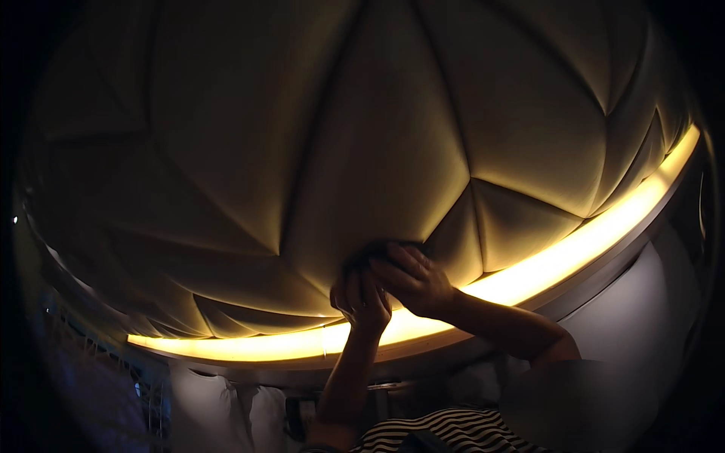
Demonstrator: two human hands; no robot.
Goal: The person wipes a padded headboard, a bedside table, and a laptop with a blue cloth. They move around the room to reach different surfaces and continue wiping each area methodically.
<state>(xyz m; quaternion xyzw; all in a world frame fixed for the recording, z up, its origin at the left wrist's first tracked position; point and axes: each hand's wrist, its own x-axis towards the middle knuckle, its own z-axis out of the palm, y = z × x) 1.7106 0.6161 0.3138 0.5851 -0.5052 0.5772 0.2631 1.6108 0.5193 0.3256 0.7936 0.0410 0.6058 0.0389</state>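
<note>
A large quilted, padded panel (pixel 377 143) with dark seams fills the upper part of the head view. At its lower middle, my left hand (pixel 361 298) is raised with its fingers bent against the padding. My right hand (pixel 415 278) reaches in from the right, its fingers curled and touching or nearly touching the left hand. A dark patch shows along the fingertips of both hands; I cannot tell whether it is a thing they hold or their shadow. Just beneath the hands runs a glowing yellow light strip (pixel 559 260), with my right forearm crossing in front of it.
Below the strip curves a grey ledge (pixel 589 294). White draped or covered shapes (pixel 204 404) stand at the lower left, and a pale smooth surface (pixel 619 325) lies at the right. Lattice-like bars (pixel 143 389) show dimly at the far left. Most of the surroundings are dark.
</note>
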